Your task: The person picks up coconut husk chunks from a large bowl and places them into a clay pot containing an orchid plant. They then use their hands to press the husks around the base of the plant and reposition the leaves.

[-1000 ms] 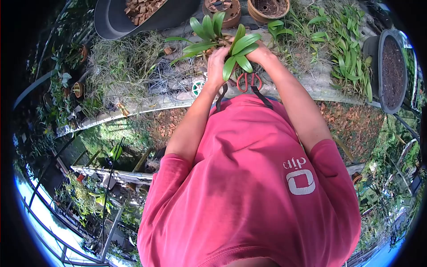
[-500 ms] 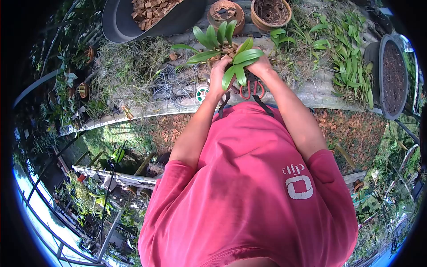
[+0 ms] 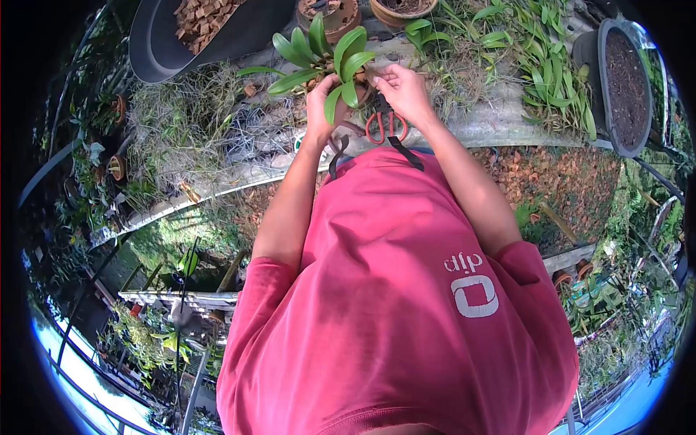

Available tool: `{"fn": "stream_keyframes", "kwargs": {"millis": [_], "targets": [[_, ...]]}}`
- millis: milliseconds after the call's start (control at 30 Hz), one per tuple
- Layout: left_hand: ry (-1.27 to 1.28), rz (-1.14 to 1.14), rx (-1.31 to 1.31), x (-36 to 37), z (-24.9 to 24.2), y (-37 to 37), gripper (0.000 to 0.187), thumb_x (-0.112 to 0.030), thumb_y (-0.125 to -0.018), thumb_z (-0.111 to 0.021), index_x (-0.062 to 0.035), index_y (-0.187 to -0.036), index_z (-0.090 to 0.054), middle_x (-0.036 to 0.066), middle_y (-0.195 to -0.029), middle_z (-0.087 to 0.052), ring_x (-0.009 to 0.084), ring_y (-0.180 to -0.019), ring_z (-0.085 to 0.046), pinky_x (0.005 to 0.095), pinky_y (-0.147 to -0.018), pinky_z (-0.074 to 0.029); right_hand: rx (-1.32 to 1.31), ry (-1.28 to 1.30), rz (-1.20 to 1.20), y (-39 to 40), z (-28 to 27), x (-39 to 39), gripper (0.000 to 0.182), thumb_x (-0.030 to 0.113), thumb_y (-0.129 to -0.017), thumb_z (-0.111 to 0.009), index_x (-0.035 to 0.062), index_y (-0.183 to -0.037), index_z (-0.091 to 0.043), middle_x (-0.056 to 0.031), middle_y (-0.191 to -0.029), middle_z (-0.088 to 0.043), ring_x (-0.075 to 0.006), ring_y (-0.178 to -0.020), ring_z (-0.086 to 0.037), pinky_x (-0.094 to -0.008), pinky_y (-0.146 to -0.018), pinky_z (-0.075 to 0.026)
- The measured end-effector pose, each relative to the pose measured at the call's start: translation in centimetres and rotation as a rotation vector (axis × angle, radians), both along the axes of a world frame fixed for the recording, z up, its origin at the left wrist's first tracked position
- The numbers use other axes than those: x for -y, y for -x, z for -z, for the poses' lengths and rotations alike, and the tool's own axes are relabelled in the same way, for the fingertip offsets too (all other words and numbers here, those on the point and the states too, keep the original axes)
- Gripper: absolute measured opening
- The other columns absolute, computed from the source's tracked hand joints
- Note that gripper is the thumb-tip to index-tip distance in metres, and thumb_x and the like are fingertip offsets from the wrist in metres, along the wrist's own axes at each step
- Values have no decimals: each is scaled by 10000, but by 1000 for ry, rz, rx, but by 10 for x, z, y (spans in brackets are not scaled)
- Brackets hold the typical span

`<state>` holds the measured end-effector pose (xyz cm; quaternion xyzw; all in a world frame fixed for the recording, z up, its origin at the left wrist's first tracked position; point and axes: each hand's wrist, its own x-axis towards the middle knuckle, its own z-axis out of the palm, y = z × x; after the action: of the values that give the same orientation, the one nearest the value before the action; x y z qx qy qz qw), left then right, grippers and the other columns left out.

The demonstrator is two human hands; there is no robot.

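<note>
A leafy green plant (image 3: 352, 52) with broad leaves stands in a pot mostly hidden by its leaves and my hands. My left hand (image 3: 319, 109) is wrapped round the near left side of the pot, its fingers partly behind leaves. On the right, my right hand (image 3: 400, 88) has its thumb and forefinger pinched close to the plant's base; what lies between them is too small to name. Red-handled scissors (image 3: 377, 129) rest on the bench just below the plant, between my forearms.
A dark tub (image 3: 156, 45) of brown chunks stands at the upper left. Clay pots (image 3: 403, 10) are behind the plant. Loose leafy plants (image 3: 551, 87) lie to the right beside a soil-filled tub (image 3: 628, 90). Dry grassy roots (image 3: 181, 119) cover the bench's left.
The view has shifted, so the scene sits further up and left. My right hand has come away from the leaves and now pinches beside the plant's base. More of the scissors shows.
</note>
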<state>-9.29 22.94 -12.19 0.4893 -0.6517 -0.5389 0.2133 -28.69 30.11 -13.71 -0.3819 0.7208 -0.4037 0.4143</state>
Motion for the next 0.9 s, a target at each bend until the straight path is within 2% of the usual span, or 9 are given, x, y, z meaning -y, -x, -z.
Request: {"fn": "stream_keyframes", "kwargs": {"millis": [67, 133, 200, 300, 433, 600, 733, 767, 900], "targets": [[42, 8, 9, 1, 3, -2, 283, -123, -874, -784, -40, -1141, -738, 81, -908, -773, 144, -828, -716, 328, -764, -567, -98, 10, -31, -11, -13, 6, 226, 123, -936, -763, -51, -1074, -725, -142, -916, -787, -190, -834, -770, -323, -797, -611], [64, 13, 3, 1, 7, 0, 318, -109, -836, -793, -40, -1140, -734, 100, -922, -778, 172, -842, -738, 348, -775, -575, -409, 110, -113, -16, -9, 12, 223, 108, -892, -739, -38, -1059, -731, -237, -923, -756, -370, -882, -759, -444, -813, -601], [61, 9, -12, 1, 6, -3, 327, -102, -829, -791, -39, -1144, -732, 107, -955, -776, 175, -867, -735, 349, -793, -572, -494, 89, -149, -20, -11, 16, 232, 145, -889, -730, -4, -1067, -744, -248, -950, -745, -409, -912, -742, -492, -835, -583], [63, 24, 30, 0, 5, -4, 308, -109, -834, -785, -36, -1129, -730, 115, -953, -758, 197, -866, -714, 355, -814, -557, -513, -56, -232, -27, -4, 16, 227, 174, -892, -721, 33, -1065, -759, -237, -1044, -736, -407, -1010, -715, -512, -849, -577], [100, 15, 32, -2, 12, -2, 296, -116, -838, -778, -46, -1121, -727, 138, -941, -748, 251, -866, -722, 371, -820, -555, -647, 113, -264, -24, -9, 9, 211, 128, -897, -592, 50, -998, -759, -185, -1186, -674, -384, -1178, -617, -502, -912, -581], [62, 10, 26, -1, 15, -2, 330, -143, -832, -799, -64, -1146, -734, 155, -970, -749, 290, -884, -737, 392, -823, -563, -716, 165, -340, -26, -9, 3, 244, 149, -916, -589, 54, -1087, -735, -163, -1225, -644, -385, -1191, -620, -512, -910, -587], [-77, 27, -28, -2, -8, 3, 290, -86, -891, -773, -18, -1169, -727, 107, -1014, -779, 162, -916, -741, 323, -826, -583, -620, 127, -388, -17, -12, 4, 241, 163, -931, -636, 69, -1132, -730, -197, -1176, -678, -416, -1131, -648, -515, -894, -578], [-267, -18, -188, 3, 12, 0, 263, -58, -911, -765, 11, -1160, -718, 90, -1036, -783, 112, -924, -722, 292, -828, -584, -551, 71, -427, -14, -13, 5, 233, 151, -937, -649, 66, -1138, -730, -202, -1145, -695, -433, -1091, -656, -514, -889, -572], [-66, -3, -150, 3, 20, -8, 268, -49, -936, -766, 2, -1191, -701, 74, -1036, -766, 114, -899, -715, 271, -773, -587, -446, 187, -305, -3, -16, -4, 259, 198, -972, -646, 67, -1188, -701, -230, -1113, -709, -473, -1023, -678, -528, -865, -563]]}}
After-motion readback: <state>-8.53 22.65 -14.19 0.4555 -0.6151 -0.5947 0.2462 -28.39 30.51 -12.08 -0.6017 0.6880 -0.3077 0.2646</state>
